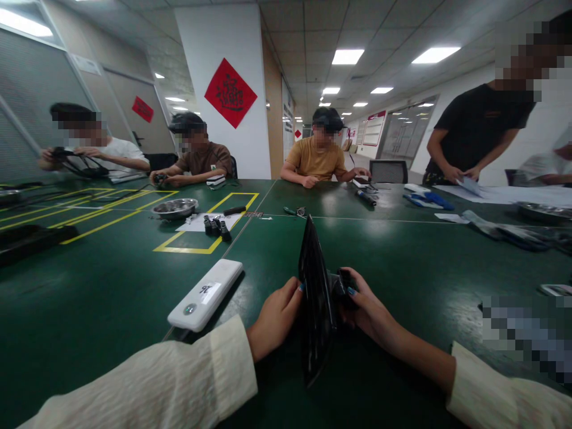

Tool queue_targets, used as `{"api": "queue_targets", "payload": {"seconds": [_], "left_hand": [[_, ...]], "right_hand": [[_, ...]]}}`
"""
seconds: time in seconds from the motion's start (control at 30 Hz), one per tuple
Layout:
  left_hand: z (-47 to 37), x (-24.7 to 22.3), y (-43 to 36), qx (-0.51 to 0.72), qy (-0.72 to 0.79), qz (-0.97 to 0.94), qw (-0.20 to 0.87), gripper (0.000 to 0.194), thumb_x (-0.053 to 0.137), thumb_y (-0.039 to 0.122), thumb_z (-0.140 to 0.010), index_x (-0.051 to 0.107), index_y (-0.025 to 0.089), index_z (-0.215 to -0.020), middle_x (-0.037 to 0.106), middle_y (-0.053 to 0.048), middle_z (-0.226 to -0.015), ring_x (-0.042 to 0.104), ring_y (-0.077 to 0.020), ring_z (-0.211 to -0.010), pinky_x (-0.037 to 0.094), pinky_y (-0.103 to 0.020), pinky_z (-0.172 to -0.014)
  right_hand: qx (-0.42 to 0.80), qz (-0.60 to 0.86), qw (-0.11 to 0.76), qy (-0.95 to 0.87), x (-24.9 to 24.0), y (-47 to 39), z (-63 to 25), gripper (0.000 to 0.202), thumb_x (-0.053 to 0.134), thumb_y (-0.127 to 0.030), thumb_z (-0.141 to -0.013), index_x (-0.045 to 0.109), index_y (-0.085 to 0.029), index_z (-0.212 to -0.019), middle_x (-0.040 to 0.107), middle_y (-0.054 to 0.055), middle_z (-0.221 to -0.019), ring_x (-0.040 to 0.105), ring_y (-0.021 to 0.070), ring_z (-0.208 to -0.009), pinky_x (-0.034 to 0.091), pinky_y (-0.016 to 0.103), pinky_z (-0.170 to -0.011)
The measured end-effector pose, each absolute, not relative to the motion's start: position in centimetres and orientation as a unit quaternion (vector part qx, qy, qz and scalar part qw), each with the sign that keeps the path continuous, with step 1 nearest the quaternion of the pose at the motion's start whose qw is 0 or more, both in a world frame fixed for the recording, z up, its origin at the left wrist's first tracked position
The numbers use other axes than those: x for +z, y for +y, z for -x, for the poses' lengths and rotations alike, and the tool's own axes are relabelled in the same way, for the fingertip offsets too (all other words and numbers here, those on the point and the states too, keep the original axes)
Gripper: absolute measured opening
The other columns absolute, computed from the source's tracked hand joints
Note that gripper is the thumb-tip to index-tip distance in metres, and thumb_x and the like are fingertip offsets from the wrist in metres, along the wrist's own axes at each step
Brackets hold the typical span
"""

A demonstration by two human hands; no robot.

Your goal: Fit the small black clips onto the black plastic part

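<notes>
A thin, glossy black panel (316,304) stands nearly edge-on between my hands, above the green table (384,262). My left hand (279,313) grips its left side, fingers partly hidden behind it. On the right, my right hand (369,307) is closed around a small black part (342,290) that joins the panel's other face. A white power bank (206,295) with a label lies left of my left hand, apart from it.
Beyond lie a metal bowl (175,208), small black parts (217,227) on white paper, and a green-handled tool (295,211). Several people sit or stand around the table. Grey cloth items (503,229) lie at the right.
</notes>
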State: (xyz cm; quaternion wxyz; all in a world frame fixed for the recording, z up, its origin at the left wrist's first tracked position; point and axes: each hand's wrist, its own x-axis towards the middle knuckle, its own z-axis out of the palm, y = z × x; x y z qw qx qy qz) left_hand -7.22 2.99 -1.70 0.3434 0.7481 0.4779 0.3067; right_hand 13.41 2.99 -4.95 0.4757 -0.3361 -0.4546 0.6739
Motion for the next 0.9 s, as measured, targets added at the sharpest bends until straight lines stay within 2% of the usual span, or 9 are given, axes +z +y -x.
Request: {"api": "queue_targets", "payload": {"seconds": [0.23, 0.37, 0.8, 0.9], "left_hand": [[7.33, -2.14, 3.17, 0.306, 0.483, -0.75, 0.334, 0.023, 0.026, 0.035, -0.09, 0.043, 0.02, -0.087, 0.059, -0.003, -0.084, 0.056, -0.0186, -0.078, 0.044, -0.03, -0.073], [7.29, -1.87, 3.02, 0.306, 0.479, -0.747, 0.345, 0.019, 0.027, 0.033, -0.089, 0.041, 0.02, -0.088, 0.058, -0.002, -0.083, 0.056, -0.0187, -0.077, 0.043, -0.03, -0.071], [7.27, -2.11, 3.09, 0.313, 0.465, -0.747, 0.357, 0.021, 0.029, 0.037, -0.09, 0.041, 0.02, -0.087, 0.057, -0.004, -0.084, 0.055, -0.0192, -0.076, 0.043, -0.031, -0.069], [7.24, -2.14, 3.15, 0.313, 0.466, -0.75, 0.351, 0.021, 0.029, 0.037, -0.09, 0.041, 0.02, -0.086, 0.056, -0.004, -0.082, 0.054, -0.0191, -0.075, 0.043, -0.031, -0.068]], "right_hand": [[0.675, 0.337, 0.475, -0.453, -4.8, 2.81, -13.4, 0.076, 0.065, -0.054, -0.069, 0.02, -0.027, -0.124, 0.053, -0.001, -0.077, 0.053, 0.0112, -0.051, 0.032, 0.02, -0.042], [0.673, 0.332, 0.472, -0.462, -4.85, 2.88, -13.57, 0.071, 0.062, -0.052, -0.072, 0.021, -0.028, -0.125, 0.054, 0.0, -0.078, 0.054, 0.0118, -0.055, 0.033, 0.02, -0.044], [0.67, 0.338, 0.471, -0.463, -4.6, 2.69, -13.49, 0.072, 0.063, -0.053, -0.072, 0.021, -0.027, -0.125, 0.053, 0.0, -0.078, 0.053, 0.0117, -0.053, 0.032, 0.021, -0.043], [0.671, 0.334, 0.472, -0.464, -4.95, 2.82, -13.58, 0.069, 0.061, -0.05, -0.075, 0.021, -0.028, -0.126, 0.054, 0.0, -0.078, 0.053, 0.0117, -0.054, 0.032, 0.021, -0.044]]}}
